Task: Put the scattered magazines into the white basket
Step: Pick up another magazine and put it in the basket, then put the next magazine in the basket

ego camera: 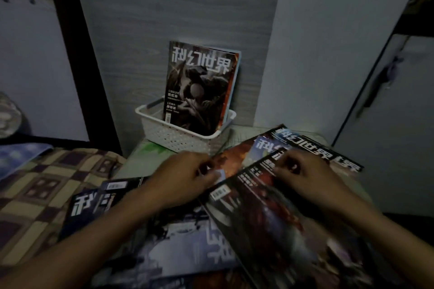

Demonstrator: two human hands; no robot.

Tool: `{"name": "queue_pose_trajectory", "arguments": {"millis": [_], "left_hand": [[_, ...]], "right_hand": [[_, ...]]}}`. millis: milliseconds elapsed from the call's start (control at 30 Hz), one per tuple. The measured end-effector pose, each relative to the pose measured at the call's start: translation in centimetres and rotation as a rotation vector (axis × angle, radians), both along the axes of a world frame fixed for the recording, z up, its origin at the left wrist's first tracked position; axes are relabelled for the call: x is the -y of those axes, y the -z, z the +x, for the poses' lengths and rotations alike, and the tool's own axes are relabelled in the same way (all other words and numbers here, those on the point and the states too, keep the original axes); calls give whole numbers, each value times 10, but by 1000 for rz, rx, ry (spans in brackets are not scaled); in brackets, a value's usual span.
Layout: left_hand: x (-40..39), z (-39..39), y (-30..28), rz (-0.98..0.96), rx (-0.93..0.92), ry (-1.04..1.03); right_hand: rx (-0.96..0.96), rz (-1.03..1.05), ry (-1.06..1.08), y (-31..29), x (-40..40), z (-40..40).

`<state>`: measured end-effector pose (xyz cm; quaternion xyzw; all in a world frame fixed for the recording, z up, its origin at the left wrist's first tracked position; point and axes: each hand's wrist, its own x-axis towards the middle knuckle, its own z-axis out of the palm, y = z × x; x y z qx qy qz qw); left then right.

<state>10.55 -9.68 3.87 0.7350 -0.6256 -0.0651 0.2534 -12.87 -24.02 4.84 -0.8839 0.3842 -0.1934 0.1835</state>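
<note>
**Both hands on the magazine pile, basket partly filled**

Glossy dark-covered magazine with the reddish artwork (265,209) lies near right, on top of a scattered heap. My right hand (307,178) has curled fingers at its far edge, looks like a pinch. My left hand (187,176) curls on the orange-covered magazine (231,159) beneath, near its white corner; exact hold unclear in the dim light. I judge these thin, floppy and slick: take one by the spine edge, support with the other hand. More magazines (98,199) lie near left. White perforated plastic basket (178,136) sits far centre, holding a few upright magazines (199,87) leaning on the grey wall (164,7).
</note>
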Motion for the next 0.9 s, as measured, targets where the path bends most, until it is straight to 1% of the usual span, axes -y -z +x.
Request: {"name": "queue_pose_trajectory", "arguments": {"millis": [67, 100, 133, 200, 233, 300, 333, 367, 400, 467, 533, 600, 633, 667, 700, 767, 800, 833, 900], "left_hand": [[4, -24, 2, 173, 21, 24], [8, -33, 2, 221, 10, 13], [12, -42, 2, 246, -51, -20], [17, -55, 1, 284, -287, -84], [18, -60, 1, 276, -347, -99], [18, -67, 0, 181, -280, -143], [15, -70, -2, 126, -275, -167], [11, -71, -5, 103, -320, -172], [7, -71, -9, 101, -412, -153], [-3, -70, -15, 182, -580, -94], [-12, -67, -16, 244, -586, -72], [-23, -66, -16, 210, -591, -79], [-26, -65, -16, 149, -625, -74], [-29, -63, -16, 64, -671, -55], [-32, -60, -19, -30, -723, -24], [-38, -53, -28, -216, -853, 65], [-41, -48, -34, -301, -900, 103], [-43, -44, -41, -376, -940, 124], [-47, -33, -55, -491, -1033, 129]], "right_hand": [[-238, -213, 137, 10, -16, -20], [-308, -275, 182, 15, -23, -27], [-328, -283, 192, 20, -31, -34], [-275, -247, 153, 26, -44, -45], [-254, -214, 112, 28, -49, -48], [-226, -94, 44, 25, -54, -53], [-200, -27, 27, 21, -54, -55], [-169, 31, 37, 16, -53, -58], [-141, 68, 70, 10, -51, -60], [-116, 89, 139, 3, -42, -67], [-166, 96, 169, 0, -36, -72], [-191, 119, 185, 2, -33, -75], [-146, 120, 210, 1, -34, -74], [-26, 142, 248, 0, -35, -72], [162, 233, 283, -5, -38, -68], [553, 525, 287, -17, -42, -55], [668, 623, 249, -24, -44, -47], [710, 681, 197, -32, -47, -40], [694, 736, 71, -46, -56, -26]]}}
